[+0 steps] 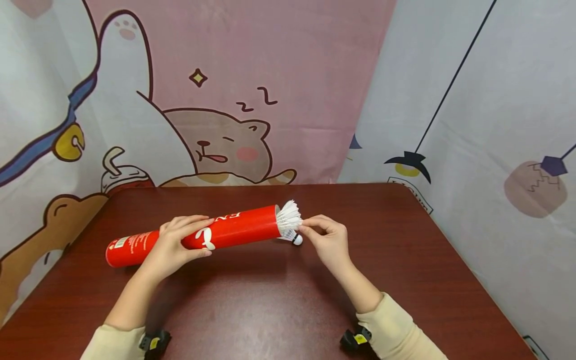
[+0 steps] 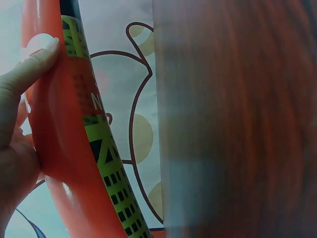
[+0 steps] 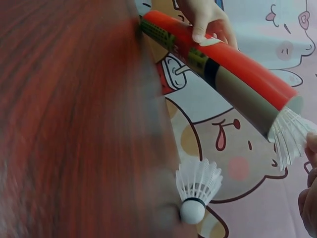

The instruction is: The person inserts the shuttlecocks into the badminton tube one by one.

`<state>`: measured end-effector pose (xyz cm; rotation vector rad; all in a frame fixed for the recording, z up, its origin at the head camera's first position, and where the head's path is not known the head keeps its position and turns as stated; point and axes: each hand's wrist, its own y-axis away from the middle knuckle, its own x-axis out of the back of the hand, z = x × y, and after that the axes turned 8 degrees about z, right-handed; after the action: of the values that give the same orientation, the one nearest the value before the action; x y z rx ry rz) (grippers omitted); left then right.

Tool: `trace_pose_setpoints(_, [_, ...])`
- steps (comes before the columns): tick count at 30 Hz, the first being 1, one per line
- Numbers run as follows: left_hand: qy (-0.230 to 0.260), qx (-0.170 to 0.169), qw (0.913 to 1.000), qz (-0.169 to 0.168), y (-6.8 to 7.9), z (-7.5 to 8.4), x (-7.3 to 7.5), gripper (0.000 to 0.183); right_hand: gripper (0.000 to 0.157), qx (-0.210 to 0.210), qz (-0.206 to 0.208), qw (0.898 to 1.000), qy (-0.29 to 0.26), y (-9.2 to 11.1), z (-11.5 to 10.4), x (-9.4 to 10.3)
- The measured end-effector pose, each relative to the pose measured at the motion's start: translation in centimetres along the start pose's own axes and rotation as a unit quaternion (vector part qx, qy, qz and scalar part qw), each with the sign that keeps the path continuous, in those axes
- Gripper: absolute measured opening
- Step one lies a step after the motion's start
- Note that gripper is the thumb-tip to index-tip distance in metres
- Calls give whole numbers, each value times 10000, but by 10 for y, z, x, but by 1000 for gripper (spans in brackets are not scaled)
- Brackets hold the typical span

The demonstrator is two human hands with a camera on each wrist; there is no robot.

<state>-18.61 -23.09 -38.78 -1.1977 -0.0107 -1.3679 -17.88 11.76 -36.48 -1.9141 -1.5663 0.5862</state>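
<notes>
A long red shuttlecock tube [image 1: 247, 227] slants over the table, its mouth raised toward the right. My left hand [image 1: 173, 247] grips it around the middle, the thumb along the near side in the head view. At the mouth, a white feathered shuttlecock [image 1: 289, 217] sticks partly out, skirt outward, its cork end hidden inside the tube. My right hand [image 1: 328, 240] pinches the skirt's edge between thumb and fingertips. A second shuttlecock [image 3: 193, 210], with a white head and dark band, lies on the table behind the tube's mouth.
The dark brown wooden table [image 1: 252, 310] spans the view, its far edge meeting a cartoon-printed cloth backdrop [image 1: 315, 90]. More printed cloth [image 1: 504, 125] hangs along the right side. Black wrist devices [image 1: 355, 337] sit at both sleeves.
</notes>
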Motion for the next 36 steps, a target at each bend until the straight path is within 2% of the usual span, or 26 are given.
trace_pose_setpoints(8, [23,41,10000,-42,0,0,1,74,10,-132,-176,9995,-206,5,1,-10])
trace_pose_setpoints(21, [54,-33,10000,-17,1,-1,-1,73,10,-281,-393,9986,-208,6,-1,-20])
trace_pose_setpoints(28, [91,-95,9999,34,2,0,0,73,12,-379,-372,9982,-283,7,31,-22])
trace_pose_setpoints(36, [140,-181,9997,73,1,1,0,72,10,-557,-524,9965,-332,6,34,-23])
